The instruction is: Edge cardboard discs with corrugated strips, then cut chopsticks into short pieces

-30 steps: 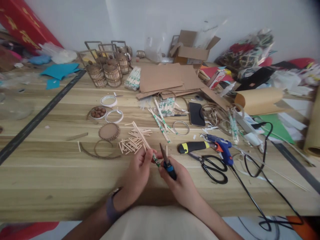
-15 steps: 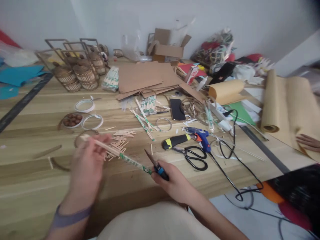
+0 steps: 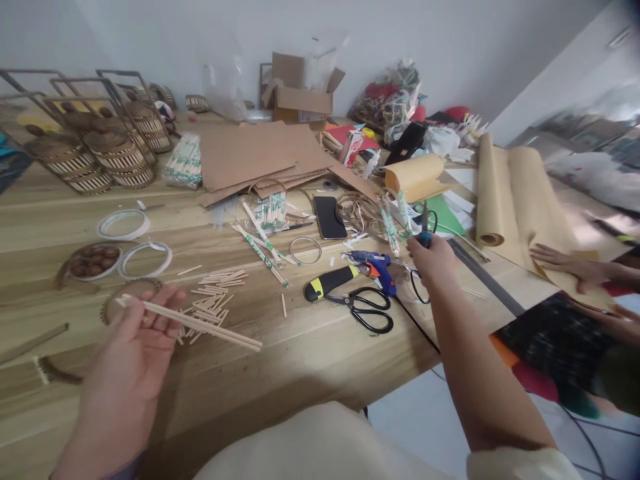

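Note:
My left hand [image 3: 133, 360] pinches a pair of bare wooden chopsticks [image 3: 200, 322] between thumb and fingers, above the table's left part. Below their middle lies a pile of short cut sticks [image 3: 215, 300]. Stretched out to the right, my right hand [image 3: 434, 260] is closed on a small blue and black cutter [image 3: 425, 238] with its blade up. A green and white paper wrapper [image 3: 404, 213] touches or hangs by that hand. Wrapped chopsticks [image 3: 263, 253] lie in the middle of the table.
Black scissors [image 3: 370, 311], a yellow and black knife [image 3: 330, 283] and a blue glue gun [image 3: 377, 267] lie between my hands. A phone [image 3: 330, 217] lies behind them. Woven baskets [image 3: 120, 159] stand at back left. Another person's hands rest on brown paper [image 3: 530, 200] at right.
The chopsticks in my left hand have come out of their green and white wrapper. My right hand has moved far to the right with the cutter. The view has turned right.

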The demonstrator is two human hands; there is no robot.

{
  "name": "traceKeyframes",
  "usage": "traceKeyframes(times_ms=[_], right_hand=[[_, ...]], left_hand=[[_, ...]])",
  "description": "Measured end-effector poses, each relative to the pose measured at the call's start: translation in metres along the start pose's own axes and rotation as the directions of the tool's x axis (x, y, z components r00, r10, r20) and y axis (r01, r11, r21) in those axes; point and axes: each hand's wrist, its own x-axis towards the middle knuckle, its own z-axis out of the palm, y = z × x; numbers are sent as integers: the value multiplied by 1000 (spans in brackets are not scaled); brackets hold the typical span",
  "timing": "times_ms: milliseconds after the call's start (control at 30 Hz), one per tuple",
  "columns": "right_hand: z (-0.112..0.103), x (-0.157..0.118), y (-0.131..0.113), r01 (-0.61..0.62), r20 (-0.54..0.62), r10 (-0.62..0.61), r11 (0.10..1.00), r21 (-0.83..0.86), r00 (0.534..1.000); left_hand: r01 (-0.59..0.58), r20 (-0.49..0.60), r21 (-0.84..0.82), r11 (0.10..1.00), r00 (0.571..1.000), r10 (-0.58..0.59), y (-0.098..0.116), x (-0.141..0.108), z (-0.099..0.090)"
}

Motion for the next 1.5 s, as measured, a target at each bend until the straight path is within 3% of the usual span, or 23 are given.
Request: traceKeyframes(times_ms=[233,367,433,467,500,567,600,633,667,767,867,900,967,1000,1033,1100,1133,1167,1200,1300,1400,1467,1500], right_hand=[[16,16,-2,-1,90,29,954,-301,995],[6,-12,-27,94,27,-91,902,-421,995],[4,-42,-48,186,122,-150,903,-388,981],[5,-60,-60,290,254,-219,913,-288,942],[7,-79,-72,391,436,-307,913,-116,846],[15,-119,-93,437,713,-476,861,259,515],[20,-137,-101,394,776,-510,843,366,371],[25,-152,-107,353,801,-516,842,409,304],[30,-164,-112,334,803,-524,839,430,283],[38,-183,-116,290,792,-525,846,447,312],[37,-179,-111,263,784,-524,850,456,332],[34,-174,-108,258,777,-518,855,451,358],[29,-163,-100,247,745,-481,877,413,462],[26,-157,-96,239,720,-451,892,383,528],[23,-152,-92,230,695,-415,908,349,587],[19,-144,-86,215,661,-364,930,298,656],[19,-142,-84,213,654,-352,935,285,669],[18,-141,-83,212,653,-348,936,281,673],[19,-141,-83,211,654,-348,936,281,672],[24,-146,-84,215,676,-353,935,282,647],[33,-152,-87,252,697,-354,935,249,623],[39,-155,-91,302,701,-353,932,201,620],[42,-157,-94,330,704,-355,927,180,615]], left_hand=[[54,118,-45,998,992,-48,-12,-2,4],[14,234,18,1000,972,-18,-25,-5,11],[-22,280,91,996,960,-4,-30,-11,20],[-38,298,123,992,954,0,-33,-14,26],[-41,325,148,988,946,-10,-35,-18,31],[-64,402,174,983,916,-12,-39,-24,42],[-76,440,194,978,898,-17,-41,-27,46],[-95,472,212,973,882,-16,-43,-28,49],[-107,489,224,969,872,-17,-45,-29,52],[-137,517,251,958,856,-13,-50,-29,53],[-199,568,286,937,823,1,-52,-25,50],[-252,587,303,919,809,28,-52,-24,48],[-453,646,351,820,751,138,-53,-22,45],[-595,709,361,718,675,203,-54,-20,44],[-740,795,340,580,556,242,-56,-19,42],[-947,953,189,258,241,183,-63,-16,41],[-989,990,84,118,97,106,-68,-14,40],[-1000,1000,4,7,4,30,-72,-12,39],[-996,999,-51,-79,-49,-21,-76,-9,38],[-968,996,-80,-237,-70,-50,-79,1,30],[-956,999,-33,-292,-30,-13,-70,15,13],[-961,999,46,-271,40,31,-63,23,-2],[-963,994,108,-248,98,52,-60,27,-9]])
